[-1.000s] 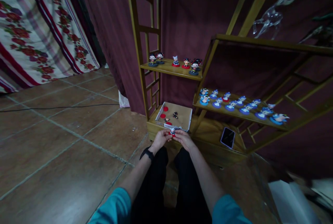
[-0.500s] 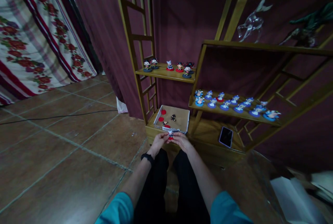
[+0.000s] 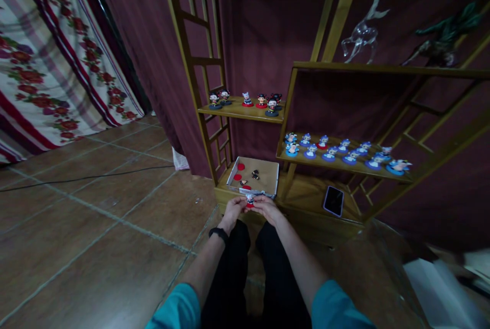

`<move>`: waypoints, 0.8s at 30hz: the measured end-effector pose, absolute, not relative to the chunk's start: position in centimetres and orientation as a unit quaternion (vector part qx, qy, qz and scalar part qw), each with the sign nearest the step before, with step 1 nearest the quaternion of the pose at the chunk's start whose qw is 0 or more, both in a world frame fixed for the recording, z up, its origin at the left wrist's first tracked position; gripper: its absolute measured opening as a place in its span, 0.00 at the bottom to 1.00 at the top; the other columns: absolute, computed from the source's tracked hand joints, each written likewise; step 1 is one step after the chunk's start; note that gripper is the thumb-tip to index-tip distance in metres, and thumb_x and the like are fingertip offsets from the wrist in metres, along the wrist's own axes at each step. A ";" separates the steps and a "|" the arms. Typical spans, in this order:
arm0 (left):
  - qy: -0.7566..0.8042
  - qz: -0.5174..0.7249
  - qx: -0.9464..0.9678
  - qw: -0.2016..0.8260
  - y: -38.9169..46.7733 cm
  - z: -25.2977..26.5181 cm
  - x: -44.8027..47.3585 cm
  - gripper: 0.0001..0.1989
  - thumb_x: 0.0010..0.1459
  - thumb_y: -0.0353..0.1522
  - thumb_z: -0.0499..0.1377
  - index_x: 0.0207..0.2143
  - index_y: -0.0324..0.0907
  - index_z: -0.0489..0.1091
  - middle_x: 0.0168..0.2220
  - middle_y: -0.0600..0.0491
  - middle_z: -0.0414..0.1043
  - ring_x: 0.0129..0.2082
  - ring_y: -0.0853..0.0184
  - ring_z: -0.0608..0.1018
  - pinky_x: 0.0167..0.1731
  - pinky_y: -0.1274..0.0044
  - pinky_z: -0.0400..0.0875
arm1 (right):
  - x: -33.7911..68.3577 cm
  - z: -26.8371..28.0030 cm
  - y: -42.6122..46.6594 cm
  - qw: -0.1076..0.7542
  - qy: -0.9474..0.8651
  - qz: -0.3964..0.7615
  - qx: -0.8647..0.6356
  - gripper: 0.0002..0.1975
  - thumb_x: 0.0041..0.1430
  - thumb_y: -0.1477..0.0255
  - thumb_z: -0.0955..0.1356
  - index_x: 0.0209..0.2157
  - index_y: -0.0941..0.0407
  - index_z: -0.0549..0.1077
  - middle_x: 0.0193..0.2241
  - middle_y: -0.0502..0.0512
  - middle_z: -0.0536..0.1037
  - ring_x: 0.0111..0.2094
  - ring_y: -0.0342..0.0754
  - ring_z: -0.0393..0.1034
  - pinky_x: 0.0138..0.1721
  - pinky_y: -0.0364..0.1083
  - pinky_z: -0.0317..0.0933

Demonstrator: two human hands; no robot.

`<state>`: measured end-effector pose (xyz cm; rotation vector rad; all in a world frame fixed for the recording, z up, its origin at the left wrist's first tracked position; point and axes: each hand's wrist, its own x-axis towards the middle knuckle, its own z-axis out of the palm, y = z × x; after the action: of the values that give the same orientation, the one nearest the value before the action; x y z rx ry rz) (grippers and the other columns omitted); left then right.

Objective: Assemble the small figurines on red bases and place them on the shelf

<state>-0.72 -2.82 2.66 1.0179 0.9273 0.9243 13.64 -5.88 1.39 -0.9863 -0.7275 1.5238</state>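
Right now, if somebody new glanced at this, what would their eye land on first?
Probably the small blue-and-white figurines lined up on the lower right wooden shelf, one red-based figurine standing out in the back row. Above them stands a clear, glassy four-legged animal ornament. Low in the middle, the left hand and right hand hold a small pale-headed figurine with a red base beside an open, shallow white-sided box.

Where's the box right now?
In the head view, the box sits on the shelf's bottom board, left of the phone, just beyond the left hand and right hand holding a figurine.
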 end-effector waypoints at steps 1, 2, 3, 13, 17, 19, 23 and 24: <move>0.409 0.414 0.452 0.676 -2.8 2.6 -0.7 0.13 0.39 0.34 0.64 0.28 0.34 0.71 0.21 0.53 0.71 0.18 0.73 0.71 0.21 0.81 0.65 | 13.7 1.3 -5.8 0.561 -0.305 0.645 -0.420 0.11 0.39 0.74 0.72 0.29 0.57 0.69 0.29 0.52 0.76 0.31 0.46 0.73 0.43 0.52 0.64; 0.407 0.417 0.451 0.676 -2.8 2.6 -0.6 0.13 0.40 0.34 0.64 0.29 0.35 0.70 0.21 0.53 0.72 0.18 0.73 0.72 0.21 0.81 0.65 | 13.7 1.3 -5.8 0.563 -0.301 0.643 -0.422 0.11 0.40 0.73 0.71 0.29 0.57 0.69 0.29 0.52 0.76 0.31 0.46 0.73 0.43 0.51 0.64; 0.408 0.419 0.451 0.675 -2.9 2.5 -0.6 0.14 0.40 0.34 0.64 0.30 0.35 0.70 0.22 0.53 0.72 0.18 0.74 0.71 0.20 0.81 0.65 | 13.6 1.2 -5.7 0.564 -0.297 0.642 -0.425 0.10 0.41 0.71 0.71 0.29 0.56 0.69 0.28 0.52 0.76 0.31 0.46 0.73 0.42 0.51 0.64; 0.422 0.422 0.413 0.688 -2.6 2.1 -0.5 0.10 0.46 0.31 0.61 0.32 0.36 0.67 0.22 0.53 0.71 0.19 0.74 0.73 0.21 0.82 0.66 | 13.2 1.2 -5.4 0.575 -0.281 0.632 -0.437 0.13 0.39 0.71 0.72 0.31 0.55 0.69 0.28 0.50 0.76 0.27 0.43 0.72 0.37 0.48 0.64; 0.422 0.387 0.393 0.719 -2.4 2.3 -0.7 0.09 0.48 0.33 0.60 0.29 0.35 0.67 0.23 0.50 0.72 0.21 0.72 0.74 0.24 0.81 0.68 | 13.4 1.1 -5.3 0.570 -0.277 0.640 -0.435 0.14 0.39 0.72 0.72 0.32 0.54 0.70 0.29 0.50 0.76 0.28 0.43 0.72 0.38 0.48 0.64; 0.414 0.380 0.384 0.732 -2.3 2.3 -0.8 0.09 0.48 0.34 0.60 0.28 0.35 0.67 0.23 0.50 0.72 0.21 0.72 0.75 0.25 0.80 0.69 | 13.6 1.1 -5.2 0.560 -0.278 0.651 -0.430 0.14 0.40 0.72 0.72 0.33 0.55 0.71 0.29 0.51 0.76 0.29 0.43 0.72 0.39 0.48 0.64; 0.398 0.380 0.386 0.740 -2.0 2.2 -0.9 0.09 0.47 0.33 0.62 0.28 0.35 0.68 0.22 0.51 0.72 0.20 0.73 0.73 0.24 0.81 0.68 | 13.7 1.1 -5.1 0.549 -0.276 0.670 -0.417 0.12 0.43 0.70 0.70 0.34 0.56 0.72 0.29 0.53 0.77 0.30 0.45 0.73 0.40 0.50 0.64; 0.398 0.380 0.391 0.738 -2.0 2.2 -0.9 0.09 0.46 0.33 0.62 0.28 0.35 0.68 0.21 0.51 0.72 0.19 0.73 0.73 0.23 0.81 0.68 | 13.7 1.1 -5.1 0.548 -0.274 0.672 -0.416 0.12 0.44 0.70 0.70 0.34 0.56 0.72 0.29 0.53 0.77 0.29 0.45 0.73 0.40 0.50 0.64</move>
<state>-0.89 -2.03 2.19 0.8580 0.8728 0.8342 13.72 -5.05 1.09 -0.9857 -0.6486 1.5921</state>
